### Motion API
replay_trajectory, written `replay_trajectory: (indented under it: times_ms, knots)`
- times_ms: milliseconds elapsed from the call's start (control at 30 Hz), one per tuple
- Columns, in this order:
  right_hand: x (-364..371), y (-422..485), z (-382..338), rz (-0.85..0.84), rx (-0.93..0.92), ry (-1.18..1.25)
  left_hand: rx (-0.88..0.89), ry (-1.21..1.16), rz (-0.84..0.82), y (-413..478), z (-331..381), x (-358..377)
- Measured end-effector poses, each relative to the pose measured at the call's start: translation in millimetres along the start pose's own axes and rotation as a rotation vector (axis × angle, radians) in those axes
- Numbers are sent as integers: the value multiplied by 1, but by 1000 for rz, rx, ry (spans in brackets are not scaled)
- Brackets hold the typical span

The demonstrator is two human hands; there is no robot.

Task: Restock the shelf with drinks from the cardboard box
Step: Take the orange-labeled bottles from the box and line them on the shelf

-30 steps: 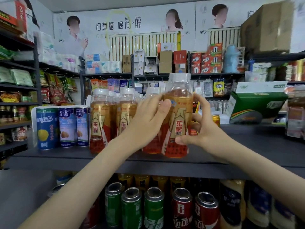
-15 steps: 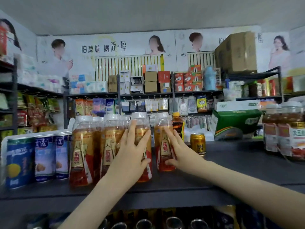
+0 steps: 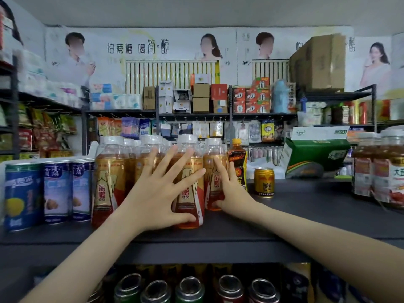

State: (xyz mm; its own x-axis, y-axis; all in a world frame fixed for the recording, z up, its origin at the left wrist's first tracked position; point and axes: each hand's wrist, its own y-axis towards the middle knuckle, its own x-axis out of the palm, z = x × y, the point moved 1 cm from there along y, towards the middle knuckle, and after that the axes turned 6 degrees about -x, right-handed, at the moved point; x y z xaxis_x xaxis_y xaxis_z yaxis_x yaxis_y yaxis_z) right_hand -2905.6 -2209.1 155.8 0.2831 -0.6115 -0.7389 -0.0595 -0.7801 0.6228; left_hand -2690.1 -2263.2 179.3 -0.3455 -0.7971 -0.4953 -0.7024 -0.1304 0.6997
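Observation:
Several amber drink bottles (image 3: pixel 109 182) with white caps and gold-red labels stand in rows on the dark top shelf (image 3: pixel 306 211). My left hand (image 3: pixel 157 193) lies flat with spread fingers against the front bottle (image 3: pixel 189 204) of the middle row. My right hand (image 3: pixel 229 189) presses with straight fingers on the side of the rightmost bottle (image 3: pixel 213 169), thumb near its base. No cardboard box with drinks is in view near my hands.
Blue cans (image 3: pixel 24 193) stand left of the bottles. A dark small bottle (image 3: pixel 237 162) and a gold can (image 3: pixel 263 182) stand right of them. Jars (image 3: pixel 389 169) at far right, a green-white carton (image 3: pixel 314 154) behind. Cans (image 3: pixel 190 289) fill the shelf below.
The bottle I held up with my right hand now stands on the shelf at the right of the rows. Both hands have flattened against the bottles. The view has tilted up.

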Motion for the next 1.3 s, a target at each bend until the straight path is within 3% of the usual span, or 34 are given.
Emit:
replay_trajectory:
  times_ms: [333,833,1300]
  knots:
    - [23,25,16,17,37,82,39,-84,75,-3,-7,2]
    - [46,60,48,-7,46,-23,79,28,164,-1,-11,15]
    - [54,72,53,-1,90,45,46,41,133,-3,-8,11]
